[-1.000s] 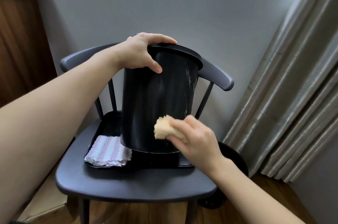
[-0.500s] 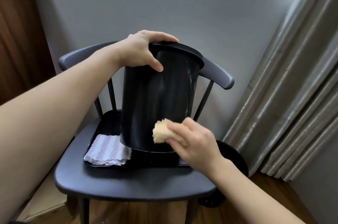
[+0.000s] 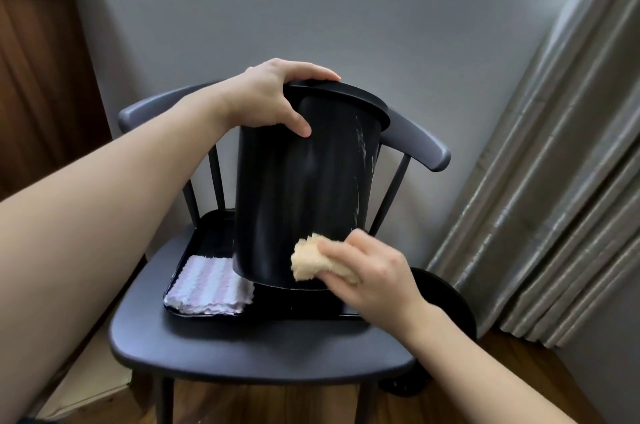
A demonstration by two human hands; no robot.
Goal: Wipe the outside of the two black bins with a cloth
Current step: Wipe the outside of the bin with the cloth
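A tall black bin (image 3: 304,188) stands tilted on a black tray (image 3: 207,233) on a dark chair. My left hand (image 3: 270,97) grips its top rim, thumb down the front wall. My right hand (image 3: 374,271) holds a bunched tan cloth (image 3: 308,260) and presses it against the bin's lower right side. White streaks mark the bin's right wall. A second black bin (image 3: 446,299) sits on the floor behind my right wrist, mostly hidden.
A folded pink-and-white cloth (image 3: 211,286) lies in the tray's front left corner. The chair (image 3: 263,351) stands against a grey wall, with grey curtains (image 3: 561,181) to the right and a wooden door (image 3: 41,77) to the left.
My right hand has slid the tan cloth a little down and left along the bin's lower wall. The left hand keeps its grip on the rim.
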